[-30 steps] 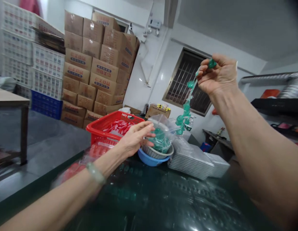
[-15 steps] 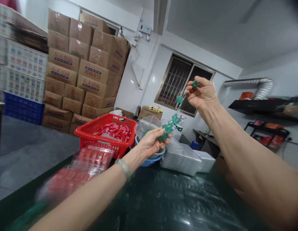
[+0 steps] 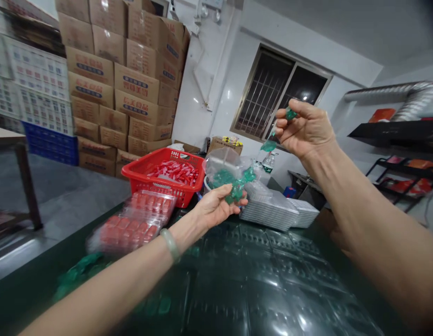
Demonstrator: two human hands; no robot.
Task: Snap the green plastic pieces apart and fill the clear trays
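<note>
The right hand (image 3: 303,130) pinched one end of a green strip (image 3: 268,145), and the left hand (image 3: 216,205) gripped its lower part above the worktop (image 3: 38,268). Red packs (image 3: 129,228) looked already filled; more green pieces (image 3: 221,177) were left in a bag (image 3: 221,159).

The left hand (image 3: 219,208) and higher right hand (image 3: 306,130) hold green packets (image 3: 249,174).

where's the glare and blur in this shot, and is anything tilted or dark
Head view: white glare on the clear trays at lower right; head view: white crates and red packs blurred, right hand sharper; head view: window tilted, top right corner dark.
</note>
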